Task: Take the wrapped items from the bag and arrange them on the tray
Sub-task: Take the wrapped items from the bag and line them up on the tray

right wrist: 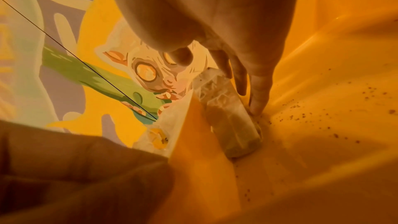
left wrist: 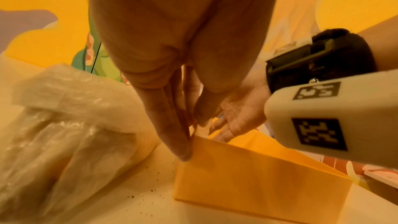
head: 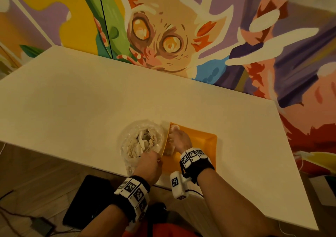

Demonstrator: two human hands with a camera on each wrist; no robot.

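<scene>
A clear plastic bag (head: 141,142) full of pale wrapped items lies near the table's front edge. Just to its right stands an orange tray (head: 203,145). My left hand (head: 151,161) pinches the tray's near-left corner between thumb and fingers (left wrist: 183,152), beside the bag (left wrist: 64,125). My right hand (head: 177,136) reaches into the tray (right wrist: 323,91). Its straight fingers (right wrist: 258,96) touch the side of a wrapped item (right wrist: 228,113), which lies along the tray's left wall. The thumb hovers above the item's far end. Dark crumbs dot the tray floor.
The white table (head: 91,100) stretches bare to the left and far side, up to a painted mural wall (head: 163,36). Bag and tray sit close to the front edge. A black flat object (head: 87,200) and cables lie on the floor below.
</scene>
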